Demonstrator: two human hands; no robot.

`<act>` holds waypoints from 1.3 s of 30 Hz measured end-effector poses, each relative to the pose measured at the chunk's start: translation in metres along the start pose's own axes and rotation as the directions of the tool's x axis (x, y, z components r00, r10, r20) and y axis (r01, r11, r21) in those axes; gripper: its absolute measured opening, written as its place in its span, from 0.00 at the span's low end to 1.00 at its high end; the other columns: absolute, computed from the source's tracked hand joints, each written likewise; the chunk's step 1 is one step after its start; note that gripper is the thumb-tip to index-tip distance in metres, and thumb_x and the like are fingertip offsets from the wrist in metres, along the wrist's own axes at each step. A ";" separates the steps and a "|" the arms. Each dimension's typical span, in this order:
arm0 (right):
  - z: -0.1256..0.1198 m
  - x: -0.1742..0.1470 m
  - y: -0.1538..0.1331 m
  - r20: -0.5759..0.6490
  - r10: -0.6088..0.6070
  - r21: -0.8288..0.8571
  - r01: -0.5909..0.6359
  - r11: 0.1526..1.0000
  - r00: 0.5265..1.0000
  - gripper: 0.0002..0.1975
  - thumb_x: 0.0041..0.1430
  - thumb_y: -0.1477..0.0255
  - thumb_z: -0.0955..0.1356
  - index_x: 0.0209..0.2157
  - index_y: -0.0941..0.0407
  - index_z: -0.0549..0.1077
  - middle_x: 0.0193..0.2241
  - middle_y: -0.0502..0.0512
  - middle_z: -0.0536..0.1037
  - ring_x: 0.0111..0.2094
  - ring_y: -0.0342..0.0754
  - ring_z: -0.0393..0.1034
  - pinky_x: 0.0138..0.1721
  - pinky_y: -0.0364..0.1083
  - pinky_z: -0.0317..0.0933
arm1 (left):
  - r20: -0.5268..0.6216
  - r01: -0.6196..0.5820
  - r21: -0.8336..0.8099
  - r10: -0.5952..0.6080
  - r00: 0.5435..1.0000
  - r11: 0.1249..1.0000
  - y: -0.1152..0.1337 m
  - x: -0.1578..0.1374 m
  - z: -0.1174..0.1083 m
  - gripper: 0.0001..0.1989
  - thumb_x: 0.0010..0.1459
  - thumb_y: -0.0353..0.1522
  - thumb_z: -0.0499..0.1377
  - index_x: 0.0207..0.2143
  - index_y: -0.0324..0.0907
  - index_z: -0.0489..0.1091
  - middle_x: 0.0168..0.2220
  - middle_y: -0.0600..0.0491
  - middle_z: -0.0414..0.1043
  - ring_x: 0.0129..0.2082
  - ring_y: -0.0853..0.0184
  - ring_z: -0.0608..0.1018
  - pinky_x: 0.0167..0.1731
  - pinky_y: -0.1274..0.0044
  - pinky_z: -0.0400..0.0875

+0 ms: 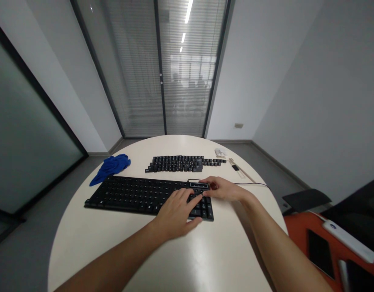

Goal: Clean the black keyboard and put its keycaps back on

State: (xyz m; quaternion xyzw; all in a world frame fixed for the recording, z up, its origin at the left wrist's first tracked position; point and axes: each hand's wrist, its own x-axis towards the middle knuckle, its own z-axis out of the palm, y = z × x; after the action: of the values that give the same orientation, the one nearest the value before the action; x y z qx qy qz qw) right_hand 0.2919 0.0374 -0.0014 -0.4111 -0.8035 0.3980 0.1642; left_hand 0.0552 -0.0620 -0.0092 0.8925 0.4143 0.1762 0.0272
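A black keyboard lies across the round table, most of its key positions without caps. On its right end, the number pad carries several keycaps. My left hand rests over the number pad with fingers spread, its index fingertip close to my right thumb. At the top right corner of the keyboard is my right hand, fingers curled around that corner and thumb on the keys. Whether a small cap sits under the thumb is hidden. Beyond the keyboard, loose black keycaps lie in rows.
A crumpled blue cloth lies at the table's left. Back right are a small clear-and-white item, a wire puller and a thin stick. A black cable runs rightward. An orange chair holds a phone and power strip.
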 end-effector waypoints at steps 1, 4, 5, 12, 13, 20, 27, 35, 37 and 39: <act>-0.001 0.001 0.002 -0.014 0.011 -0.006 -0.011 1.000 1.000 0.27 0.55 0.60 0.72 0.54 0.59 0.76 0.32 0.53 0.80 0.30 0.47 0.70 0.32 0.45 0.63 | -0.004 -0.005 0.002 0.005 1.000 1.000 0.000 -0.001 0.001 0.31 0.61 0.43 0.61 0.63 0.43 0.62 0.56 0.43 0.66 0.55 0.52 0.68 0.56 0.59 0.64; -0.005 0.005 0.012 -0.159 0.037 -0.040 -0.044 0.998 0.987 0.21 0.60 0.60 0.69 0.48 0.60 0.79 0.35 0.56 0.81 0.32 0.48 0.71 0.34 0.46 0.63 | -0.017 -0.009 0.011 0.009 1.000 1.000 -0.001 -0.003 0.004 0.31 0.62 0.43 0.60 0.64 0.41 0.60 0.57 0.42 0.66 0.56 0.52 0.68 0.57 0.59 0.64; -0.008 0.007 0.016 -0.262 0.052 -0.079 -0.075 0.994 0.964 0.18 0.61 0.61 0.68 0.43 0.59 0.80 0.35 0.57 0.81 0.32 0.48 0.71 0.35 0.46 0.63 | -0.021 -0.009 0.012 0.010 1.000 1.000 -0.002 -0.003 0.005 0.31 0.62 0.43 0.60 0.64 0.41 0.60 0.58 0.42 0.66 0.56 0.52 0.68 0.57 0.59 0.64; -0.023 0.013 0.052 -0.737 0.018 -0.336 -0.389 0.858 0.675 0.20 0.60 0.69 0.65 0.53 0.56 0.75 0.49 0.62 0.77 0.40 0.53 0.73 0.43 0.49 0.65 | -0.038 -0.008 -0.002 0.008 0.999 1.000 -0.004 -0.004 0.008 0.31 0.62 0.43 0.59 0.63 0.39 0.61 0.58 0.42 0.66 0.57 0.52 0.68 0.57 0.59 0.65; -0.024 0.014 0.056 -0.737 0.010 -0.358 -0.404 0.842 0.676 0.22 0.60 0.69 0.65 0.56 0.56 0.74 0.54 0.64 0.74 0.45 0.55 0.73 0.47 0.50 0.65 | -0.039 -0.008 -0.002 0.008 0.999 1.000 -0.004 -0.004 0.008 0.30 0.63 0.43 0.59 0.63 0.39 0.61 0.58 0.42 0.66 0.57 0.52 0.68 0.58 0.59 0.65; -0.019 0.024 0.067 -0.695 0.086 -0.432 -0.510 0.744 0.714 0.27 0.63 0.69 0.64 0.64 0.55 0.67 0.58 0.66 0.69 0.60 0.61 0.63 0.58 0.54 0.60 | -0.035 -0.013 -0.003 0.013 0.999 1.000 -0.004 -0.006 0.007 0.30 0.63 0.43 0.59 0.63 0.39 0.61 0.58 0.41 0.66 0.57 0.52 0.68 0.59 0.59 0.64; -0.017 0.025 0.064 -0.694 0.076 -0.445 -0.510 0.736 0.716 0.25 0.63 0.71 0.64 0.61 0.57 0.69 0.58 0.68 0.69 0.60 0.63 0.61 0.59 0.56 0.58 | -0.037 -0.012 -0.011 0.011 0.999 1.000 -0.004 -0.007 0.006 0.30 0.64 0.43 0.58 0.63 0.39 0.60 0.59 0.42 0.66 0.58 0.52 0.68 0.59 0.59 0.63; -0.020 0.024 0.060 -0.709 0.096 -0.405 -0.514 0.756 0.699 0.17 0.62 0.70 0.64 0.52 0.58 0.71 0.51 0.67 0.74 0.54 0.61 0.66 0.53 0.54 0.61 | -0.029 -0.013 -0.017 0.012 0.999 1.000 -0.004 -0.005 0.005 0.30 0.63 0.42 0.59 0.63 0.39 0.60 0.59 0.41 0.66 0.58 0.52 0.68 0.60 0.59 0.63; -0.020 0.025 0.061 -0.712 0.110 -0.391 -0.522 0.758 0.694 0.15 0.63 0.69 0.64 0.50 0.57 0.71 0.49 0.66 0.76 0.51 0.60 0.68 0.50 0.54 0.62 | -0.022 -0.011 -0.013 0.011 1.000 1.000 -0.004 -0.005 0.005 0.30 0.64 0.42 0.59 0.63 0.38 0.60 0.59 0.41 0.65 0.58 0.52 0.68 0.60 0.59 0.63; -0.020 0.024 0.060 -0.717 0.125 -0.377 -0.531 0.759 0.686 0.15 0.63 0.69 0.64 0.49 0.58 0.71 0.46 0.66 0.77 0.49 0.60 0.68 0.47 0.54 0.63 | -0.015 -0.008 -0.010 0.008 1.000 1.000 -0.004 -0.005 0.004 0.30 0.63 0.43 0.59 0.63 0.38 0.60 0.59 0.41 0.65 0.58 0.52 0.68 0.59 0.59 0.63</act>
State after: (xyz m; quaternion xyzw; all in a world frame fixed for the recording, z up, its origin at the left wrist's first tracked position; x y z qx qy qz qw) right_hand 0.3209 0.0875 -0.0372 -0.6958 -0.6810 -0.0003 0.2282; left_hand 0.0509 -0.0631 -0.0155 0.8926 0.4101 0.1852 0.0278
